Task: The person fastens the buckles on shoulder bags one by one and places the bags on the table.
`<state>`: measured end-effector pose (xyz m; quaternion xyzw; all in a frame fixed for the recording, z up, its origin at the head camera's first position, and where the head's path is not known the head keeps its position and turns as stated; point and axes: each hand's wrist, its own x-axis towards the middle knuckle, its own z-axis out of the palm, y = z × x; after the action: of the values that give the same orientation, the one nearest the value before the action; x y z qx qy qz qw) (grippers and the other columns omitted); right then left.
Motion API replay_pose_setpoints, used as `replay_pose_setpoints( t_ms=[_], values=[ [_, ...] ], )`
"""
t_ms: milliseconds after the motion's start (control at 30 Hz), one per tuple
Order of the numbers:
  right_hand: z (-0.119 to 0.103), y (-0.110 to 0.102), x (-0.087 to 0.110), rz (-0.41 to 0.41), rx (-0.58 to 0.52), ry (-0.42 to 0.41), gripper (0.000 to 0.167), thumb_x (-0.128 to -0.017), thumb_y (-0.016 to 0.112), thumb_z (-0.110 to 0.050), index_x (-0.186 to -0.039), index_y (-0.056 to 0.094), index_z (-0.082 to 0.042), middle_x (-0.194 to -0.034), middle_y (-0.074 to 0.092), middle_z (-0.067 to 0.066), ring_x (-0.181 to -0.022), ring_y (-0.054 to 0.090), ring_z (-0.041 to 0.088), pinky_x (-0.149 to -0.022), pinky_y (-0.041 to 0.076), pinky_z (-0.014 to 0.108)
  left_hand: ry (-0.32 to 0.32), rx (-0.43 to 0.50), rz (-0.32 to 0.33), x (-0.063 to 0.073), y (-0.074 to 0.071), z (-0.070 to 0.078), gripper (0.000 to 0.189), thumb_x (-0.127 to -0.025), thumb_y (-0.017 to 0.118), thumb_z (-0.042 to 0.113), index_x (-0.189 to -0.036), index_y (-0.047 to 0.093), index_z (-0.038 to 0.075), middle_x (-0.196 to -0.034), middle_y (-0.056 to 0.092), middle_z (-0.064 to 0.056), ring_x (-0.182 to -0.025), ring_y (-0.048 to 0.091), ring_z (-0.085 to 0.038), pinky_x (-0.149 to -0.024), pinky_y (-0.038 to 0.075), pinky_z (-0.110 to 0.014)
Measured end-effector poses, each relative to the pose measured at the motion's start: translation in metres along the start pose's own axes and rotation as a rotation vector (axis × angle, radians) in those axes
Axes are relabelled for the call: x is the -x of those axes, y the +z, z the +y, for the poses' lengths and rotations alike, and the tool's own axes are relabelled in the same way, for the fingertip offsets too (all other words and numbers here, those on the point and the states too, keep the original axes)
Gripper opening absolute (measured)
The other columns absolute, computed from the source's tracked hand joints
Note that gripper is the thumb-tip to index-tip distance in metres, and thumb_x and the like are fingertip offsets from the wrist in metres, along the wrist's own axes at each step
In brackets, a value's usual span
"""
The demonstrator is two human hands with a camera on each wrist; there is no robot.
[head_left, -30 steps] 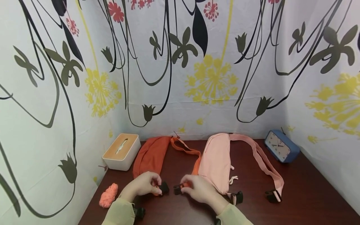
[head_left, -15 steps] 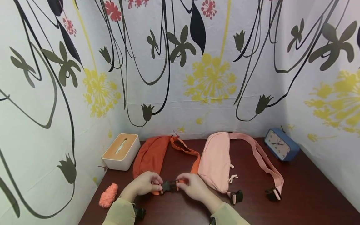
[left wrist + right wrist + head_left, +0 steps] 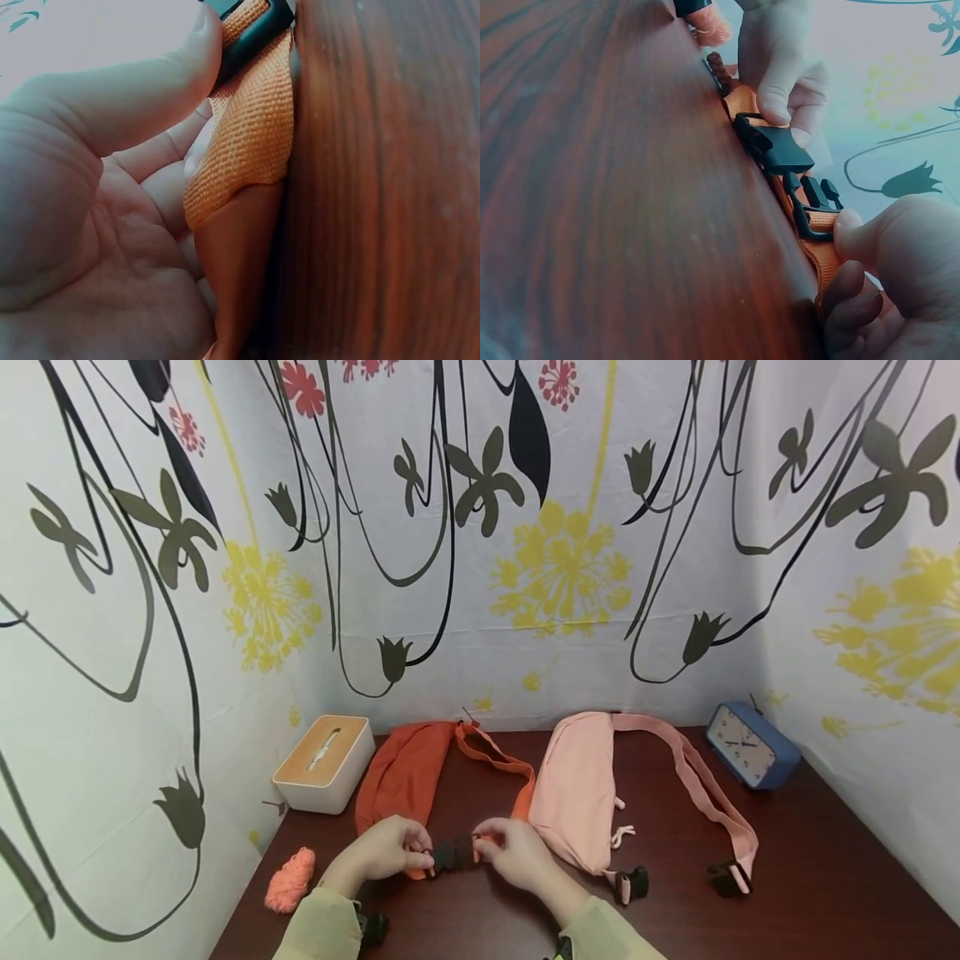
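Note:
Two halves of a black side-release buckle meet end to end in front of the orange waist bag (image 3: 405,768). My left hand (image 3: 388,849) pinches the socket half (image 3: 786,152) by thumb and fingers, its orange webbing (image 3: 247,142) running down past the palm. My right hand (image 3: 517,856) pinches the prong half (image 3: 817,193) at its strap end. In the right wrist view the prongs point at the socket's mouth, and their length still shows outside it. Part of the orange strap (image 3: 522,793) is hidden behind my right hand.
A pink waist bag (image 3: 573,785) with its unfastened black buckle half (image 3: 632,886) lies to the right. A blue clock (image 3: 752,746) stands at back right, a tissue box (image 3: 324,766) at back left. Coral yarn (image 3: 289,882) lies by my left forearm.
My right hand has moved left with the prong half, bringing it up to the socket half and closing the gap between them. My left hand stays almost in place.

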<state>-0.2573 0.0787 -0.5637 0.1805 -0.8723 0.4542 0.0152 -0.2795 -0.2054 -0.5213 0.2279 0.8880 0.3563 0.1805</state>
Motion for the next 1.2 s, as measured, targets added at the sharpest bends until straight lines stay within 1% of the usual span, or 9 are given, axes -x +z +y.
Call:
replay_pose_setpoints(
  t_ms=[133, 300, 533, 633, 767, 867, 1033, 1200],
  values=[
    [0.000, 0.000, 0.001, 0.013, 0.004, 0.005, 0.006, -0.105, 0.076, -0.024, -0.107, 0.082, -0.022, -0.089, 0.077, -0.010, -0.067, 0.057, -0.001, -0.066, 0.049, 0.023, 0.006, 0.013, -0.004, 0.000, 0.000, -0.002, 0.011, -0.097, 0.086, 0.024, -0.093, 0.077, 0.018, -0.084, 0.076, 0.005, -0.076, 0.063, -0.012, -0.067, 0.049, -0.028],
    [-0.001, 0.001, 0.001, 0.004, 0.002, -0.002, 0.006, -0.104, 0.077, -0.024, -0.106, 0.082, -0.022, -0.089, 0.077, -0.010, -0.068, 0.058, -0.002, -0.067, 0.050, 0.023, 0.008, 0.023, -0.003, -0.001, 0.001, -0.004, 0.011, -0.098, 0.085, 0.024, -0.093, 0.077, 0.018, -0.085, 0.077, 0.004, -0.076, 0.064, -0.011, -0.067, 0.049, -0.028],
    [-0.002, 0.002, 0.002, -0.010, 0.002, -0.010, 0.006, -0.104, 0.077, -0.025, -0.106, 0.082, -0.022, -0.089, 0.076, -0.011, -0.070, 0.059, -0.003, -0.067, 0.050, 0.022, 0.005, 0.014, -0.002, -0.002, 0.001, -0.003, 0.011, -0.098, 0.085, 0.025, -0.094, 0.077, 0.019, -0.085, 0.077, 0.005, -0.076, 0.064, -0.011, -0.067, 0.049, -0.027],
    [-0.002, 0.002, 0.002, -0.016, 0.004, -0.014, 0.007, -0.104, 0.077, -0.025, -0.106, 0.083, -0.022, -0.092, 0.078, -0.010, -0.074, 0.061, -0.002, -0.070, 0.051, 0.022, 0.006, 0.013, -0.002, -0.002, 0.002, -0.002, 0.010, -0.098, 0.085, 0.024, -0.094, 0.078, 0.018, -0.085, 0.077, 0.005, -0.076, 0.064, -0.011, -0.068, 0.049, -0.027],
    [-0.003, 0.003, 0.001, -0.020, 0.029, -0.024, 0.008, -0.104, 0.078, -0.026, -0.106, 0.084, -0.024, -0.101, 0.081, -0.009, -0.083, 0.065, -0.002, -0.076, 0.053, 0.023, 0.002, 0.011, -0.003, -0.001, 0.002, -0.002, 0.011, -0.099, 0.085, 0.025, -0.093, 0.078, 0.018, -0.084, 0.076, 0.005, -0.076, 0.064, -0.011, -0.069, 0.049, -0.027],
    [-0.005, 0.004, 0.000, -0.016, 0.043, -0.035, 0.008, -0.104, 0.078, -0.026, -0.106, 0.085, -0.025, -0.105, 0.083, -0.008, -0.090, 0.068, -0.001, -0.080, 0.054, 0.024, 0.004, 0.009, -0.002, -0.001, 0.001, -0.001, 0.011, -0.099, 0.084, 0.025, -0.094, 0.077, 0.018, -0.084, 0.075, 0.005, -0.077, 0.064, -0.011, -0.069, 0.049, -0.028],
    [-0.009, 0.007, -0.002, -0.015, 0.025, -0.055, 0.009, -0.104, 0.078, -0.024, -0.106, 0.086, -0.022, -0.104, 0.083, -0.005, -0.091, 0.070, 0.003, -0.080, 0.055, 0.026, 0.005, 0.003, -0.001, -0.001, 0.002, -0.001, 0.010, -0.099, 0.084, 0.025, -0.094, 0.077, 0.019, -0.085, 0.075, 0.006, -0.077, 0.064, -0.011, -0.070, 0.050, -0.028],
    [-0.010, 0.011, -0.005, -0.017, 0.031, -0.034, 0.009, -0.104, 0.077, -0.025, -0.106, 0.086, -0.023, -0.105, 0.083, -0.007, -0.091, 0.069, 0.001, -0.080, 0.054, 0.024, 0.001, -0.003, 0.001, 0.000, 0.001, -0.001, 0.010, -0.099, 0.084, 0.025, -0.094, 0.077, 0.020, -0.085, 0.075, 0.006, -0.078, 0.064, -0.012, -0.070, 0.050, -0.029]
  ],
)
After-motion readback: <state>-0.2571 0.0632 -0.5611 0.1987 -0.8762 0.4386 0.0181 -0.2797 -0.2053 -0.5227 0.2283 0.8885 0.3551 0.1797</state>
